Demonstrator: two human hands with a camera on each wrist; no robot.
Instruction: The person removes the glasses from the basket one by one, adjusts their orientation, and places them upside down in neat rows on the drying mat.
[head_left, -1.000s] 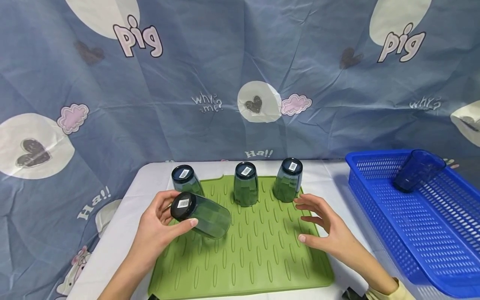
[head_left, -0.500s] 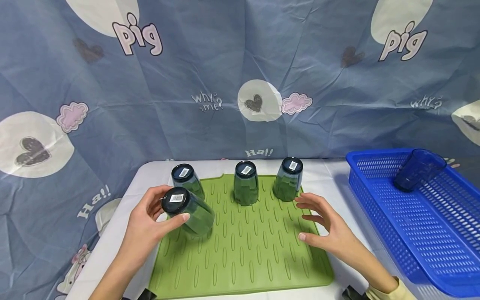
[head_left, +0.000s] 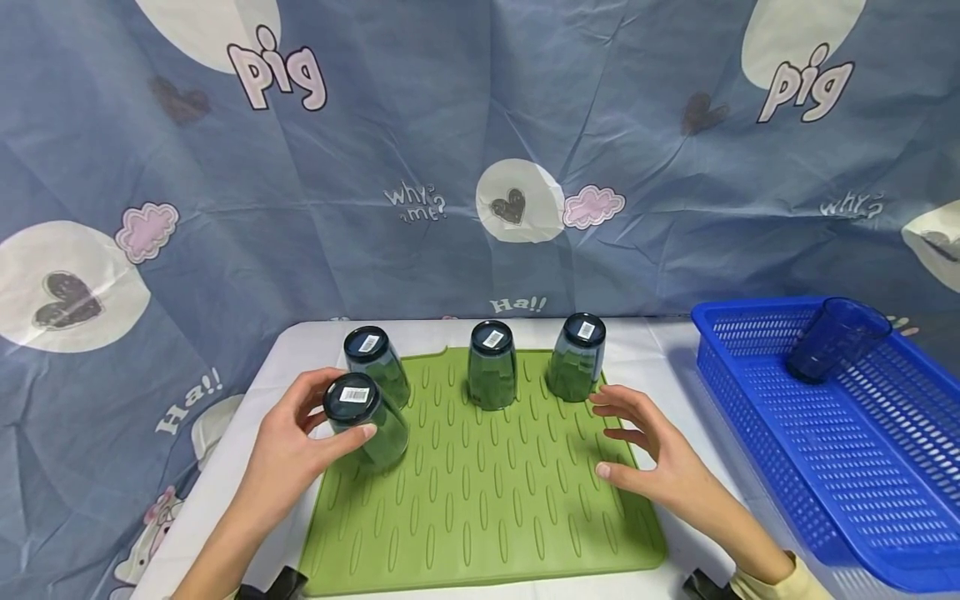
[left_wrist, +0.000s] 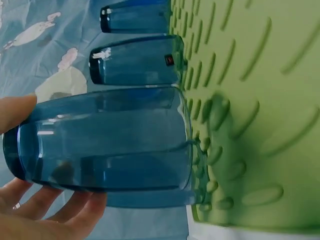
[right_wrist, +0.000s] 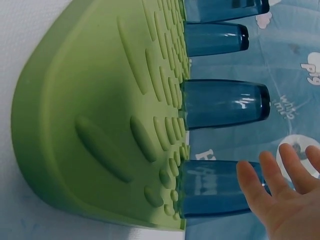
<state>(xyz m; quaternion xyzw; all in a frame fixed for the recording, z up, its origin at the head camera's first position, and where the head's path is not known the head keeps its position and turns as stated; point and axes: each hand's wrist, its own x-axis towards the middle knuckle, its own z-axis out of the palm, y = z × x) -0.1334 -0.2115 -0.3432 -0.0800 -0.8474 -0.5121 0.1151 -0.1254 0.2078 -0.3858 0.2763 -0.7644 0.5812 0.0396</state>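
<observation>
My left hand grips a blue drinking glass near its base, thumb on one side and fingers on the other. The glass is upside down, with a barcode sticker on its base. In the left wrist view its rim is at the green ridged mat, seemingly touching it. Just behind stands another upturned glass, partly hidden. Two more upturned glasses, one in the middle and one at the right, stand along the mat's back. My right hand hovers near the mat's right edge, fingers loosely bent, holding nothing.
A blue perforated plastic basket stands at the right on the white tablecloth. One blue glass leans inside its far end. A patterned blue cloth hangs behind the table.
My left hand has moved left with its glass, which has gone from strongly tilted to nearly upright, upside down on the mat's left side. The right hand has stayed almost still.
</observation>
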